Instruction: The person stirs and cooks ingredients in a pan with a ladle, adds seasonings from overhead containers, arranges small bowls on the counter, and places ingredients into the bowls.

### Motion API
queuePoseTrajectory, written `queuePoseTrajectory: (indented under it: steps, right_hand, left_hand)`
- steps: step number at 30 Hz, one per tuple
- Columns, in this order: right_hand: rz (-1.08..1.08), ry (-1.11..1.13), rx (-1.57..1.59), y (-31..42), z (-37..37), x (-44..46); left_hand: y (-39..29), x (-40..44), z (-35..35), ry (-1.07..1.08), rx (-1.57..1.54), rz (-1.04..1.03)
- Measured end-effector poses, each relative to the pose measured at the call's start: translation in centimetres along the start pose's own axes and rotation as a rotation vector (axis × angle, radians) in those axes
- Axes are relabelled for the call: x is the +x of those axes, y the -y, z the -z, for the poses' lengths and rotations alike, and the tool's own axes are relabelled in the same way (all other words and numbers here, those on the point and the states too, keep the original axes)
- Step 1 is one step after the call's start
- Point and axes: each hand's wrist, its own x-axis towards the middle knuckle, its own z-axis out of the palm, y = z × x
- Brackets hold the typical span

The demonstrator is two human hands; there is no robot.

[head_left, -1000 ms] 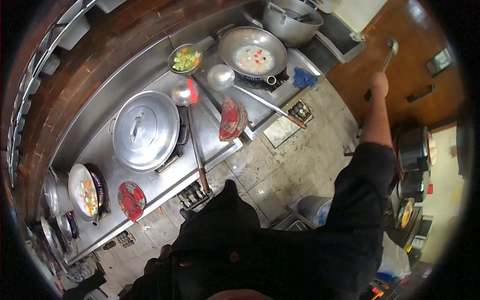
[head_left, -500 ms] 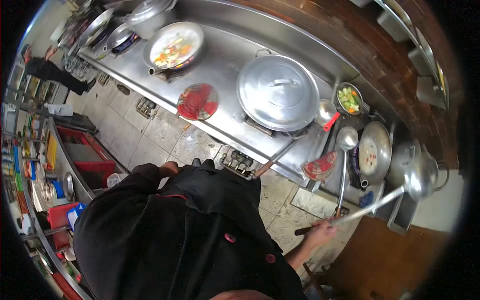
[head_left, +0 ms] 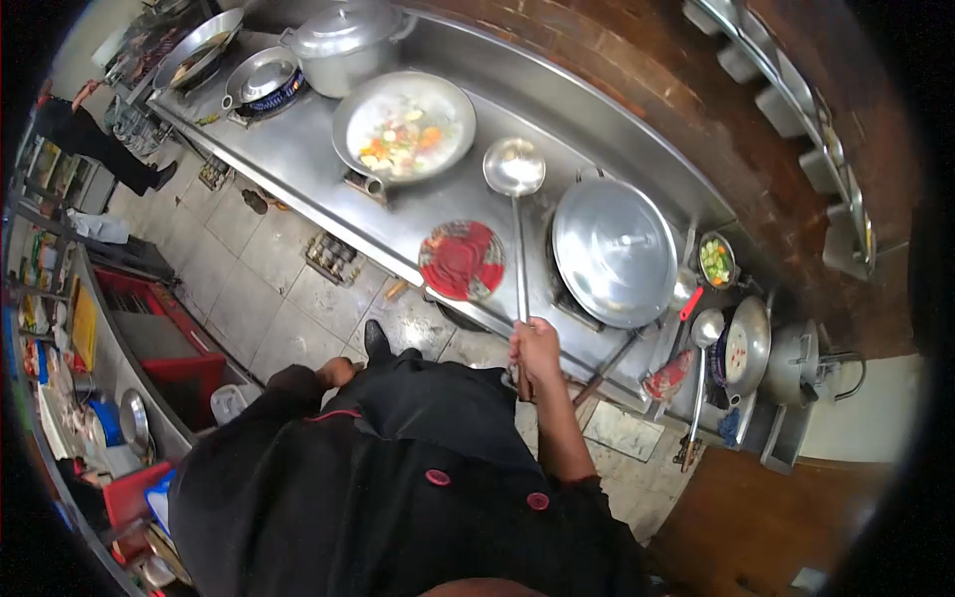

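Right hand point(head_left: 539, 350) closed around the handle of a long ladle point(head_left: 519, 254); bowl points ahead of the hand. Left hand point(head_left: 338, 373) low by the body, can't tell if its fingers are spread or gripping. Just ahead-left of right hand: round red pad point(head_left: 463, 261) on the steel bench point(head_left: 279, 149). Farther ahead-left, wok point(head_left: 460, 109) with chopped vegetables. Ahead-right, big metal lid point(head_left: 612, 254). Beyond left hand, packages point(head_left: 40, 358), print too small to read.
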Motion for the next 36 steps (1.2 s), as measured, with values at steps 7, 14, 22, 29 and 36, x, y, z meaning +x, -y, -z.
queuePoseTrajectory:
  steps: [7,14,22,29,36]
  right_hand:
    - [0.036,-0.268,-0.142,-4.1,-10.2,8.4]
    - [0.632,-0.592,-0.965,8.8,-6.3,11.8]
    - [1.305,-0.918,-0.569,46.6,-6.6,8.3]
    - [1.215,-0.953,-0.825,56.8,-10.1,14.4]
    - [1.114,-0.962,-0.835,63.4,-7.9,15.3]
  left_hand:
    - [9.7,-5.7,4.4,-0.087,-0.405,0.322]
    - [19.5,-3.8,2.0,-0.170,-0.709,0.110]
    - [19.9,-1.9,2.0,-0.263,-0.016,-0.176]
    - [20.7,-3.0,1.5,-0.342,0.147,-0.308]
    - [17.8,-3.4,0.9,-0.318,-0.020,-0.076]
